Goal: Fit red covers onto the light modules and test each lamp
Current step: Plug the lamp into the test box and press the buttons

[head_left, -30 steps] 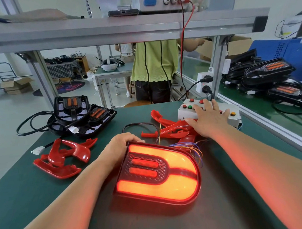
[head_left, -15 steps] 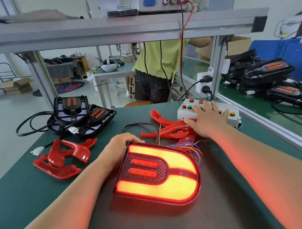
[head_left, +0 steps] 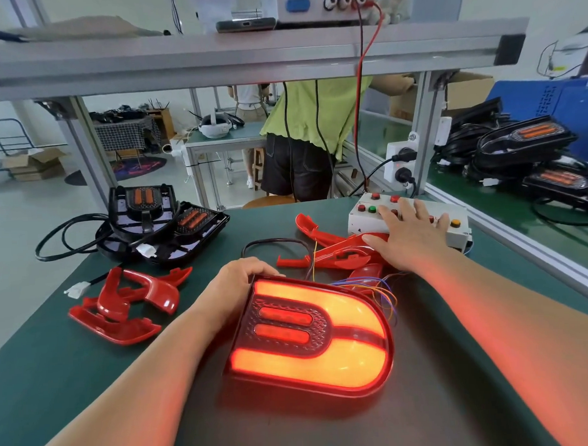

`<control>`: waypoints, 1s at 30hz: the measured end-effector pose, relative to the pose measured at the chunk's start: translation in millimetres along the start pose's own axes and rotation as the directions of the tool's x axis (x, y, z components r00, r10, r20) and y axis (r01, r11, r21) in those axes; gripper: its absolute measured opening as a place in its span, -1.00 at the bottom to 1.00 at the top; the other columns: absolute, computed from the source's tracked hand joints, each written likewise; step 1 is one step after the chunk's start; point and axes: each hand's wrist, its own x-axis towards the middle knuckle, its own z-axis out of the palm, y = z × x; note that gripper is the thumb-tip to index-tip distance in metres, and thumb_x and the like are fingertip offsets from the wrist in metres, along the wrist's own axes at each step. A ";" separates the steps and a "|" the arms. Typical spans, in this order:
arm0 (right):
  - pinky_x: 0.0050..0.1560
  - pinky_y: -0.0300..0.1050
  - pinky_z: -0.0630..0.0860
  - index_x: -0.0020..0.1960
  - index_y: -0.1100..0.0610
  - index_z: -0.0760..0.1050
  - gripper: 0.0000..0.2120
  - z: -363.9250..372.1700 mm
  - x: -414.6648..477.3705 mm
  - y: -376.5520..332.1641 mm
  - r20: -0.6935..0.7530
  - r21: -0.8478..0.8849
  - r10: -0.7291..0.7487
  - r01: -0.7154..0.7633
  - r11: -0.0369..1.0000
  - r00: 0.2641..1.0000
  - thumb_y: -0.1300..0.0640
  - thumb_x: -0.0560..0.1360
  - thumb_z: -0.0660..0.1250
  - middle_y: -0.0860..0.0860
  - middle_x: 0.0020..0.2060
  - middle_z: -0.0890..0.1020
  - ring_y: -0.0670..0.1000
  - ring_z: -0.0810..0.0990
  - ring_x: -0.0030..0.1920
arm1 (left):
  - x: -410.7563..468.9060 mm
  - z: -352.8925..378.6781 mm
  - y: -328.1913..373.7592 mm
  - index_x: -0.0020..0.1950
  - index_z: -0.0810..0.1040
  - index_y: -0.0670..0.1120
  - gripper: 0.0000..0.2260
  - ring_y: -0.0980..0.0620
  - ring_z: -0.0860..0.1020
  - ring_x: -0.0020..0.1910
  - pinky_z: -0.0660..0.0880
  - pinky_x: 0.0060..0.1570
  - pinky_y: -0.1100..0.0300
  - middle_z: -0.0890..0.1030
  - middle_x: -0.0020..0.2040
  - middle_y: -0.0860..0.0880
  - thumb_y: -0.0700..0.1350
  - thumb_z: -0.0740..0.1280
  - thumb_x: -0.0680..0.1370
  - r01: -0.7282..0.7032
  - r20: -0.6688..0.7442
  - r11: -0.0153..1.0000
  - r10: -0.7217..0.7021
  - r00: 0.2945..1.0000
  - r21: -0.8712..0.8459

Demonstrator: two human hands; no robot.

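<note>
Red-covered D-shaped lamp module (head_left: 310, 335) lies glowing orange-red on the green workbench mat (head_left: 58, 381). Left hand (head_left: 236, 285) grips its upper left corner, fingers curled over the edge. Right hand (head_left: 408, 239) rests flat, fingers straight, on the white push-button test box (head_left: 362, 222).

person in green top (head_left: 302, 115), white headset (head_left: 214, 129), cardboard boxes (head_left: 34, 165)
</note>
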 end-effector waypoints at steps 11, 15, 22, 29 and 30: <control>0.50 0.35 -0.04 0.42 -0.04 0.42 -0.45 -29.9 -32.6 -39.6 -0.211 0.324 -0.093 0.160 0.932 0.973 -0.32 0.58 0.07 -0.03 0.56 0.20 0.05 0.00 0.59 | 9.1 -10.1 -8.0 -0.13 0.73 -0.11 -0.82 0.18 0.63 -0.08 0.51 0.00 0.39 0.68 -0.10 0.07 -0.37 0.46 0.41 -0.385 0.130 0.865 0.362 0.923 0.323; 0.36 0.16 0.33 0.21 0.06 0.60 -0.54 -49.5 -50.8 -54.4 -0.253 0.399 -0.202 0.292 0.869 0.946 -0.23 0.60 0.14 0.01 0.22 0.52 0.06 0.38 0.36 | 9.0 -10.8 -6.8 -0.14 0.73 -0.06 -0.79 0.09 0.65 -0.08 0.57 0.06 0.21 0.67 -0.07 0.01 -0.37 0.46 0.42 -0.343 0.130 0.882 0.318 0.939 0.322; -0.09 -0.26 0.44 -0.08 0.01 0.68 -0.85 -58.6 -85.2 -79.9 -0.106 0.667 -0.298 0.290 0.686 0.949 0.05 0.55 0.33 -0.16 -0.13 0.68 -0.19 0.59 -0.11 | 11.7 -6.7 -4.5 -0.18 0.65 0.08 -0.94 0.29 0.52 0.07 -0.05 0.53 0.01 0.66 -0.08 0.17 -0.08 0.47 0.47 -0.329 -0.110 0.876 0.388 0.915 0.353; 0.14 -0.06 0.48 0.20 0.05 0.62 -0.77 -45.2 -87.7 -90.6 -0.117 0.625 -0.298 0.304 0.719 0.947 0.02 0.58 0.34 -0.01 0.00 0.68 -0.01 0.58 0.05 | 8.8 -3.3 3.5 -0.19 0.65 0.11 -0.83 0.25 0.52 -0.25 0.41 0.11 0.14 0.63 -0.26 0.19 -0.15 0.43 0.53 -0.321 -0.147 0.931 0.347 0.926 0.174; 0.13 -0.08 0.47 0.23 0.04 0.60 -0.75 -43.0 -87.5 -90.0 -0.119 0.634 -0.302 0.307 0.710 0.946 0.03 0.57 0.36 -0.01 0.03 0.67 -0.01 0.58 0.07 | 7.8 -2.8 5.2 -0.18 0.67 0.10 -0.83 0.22 0.51 -0.28 0.43 -0.03 0.17 0.62 -0.28 0.18 -0.17 0.42 0.53 -0.315 -0.136 0.939 0.332 0.933 0.135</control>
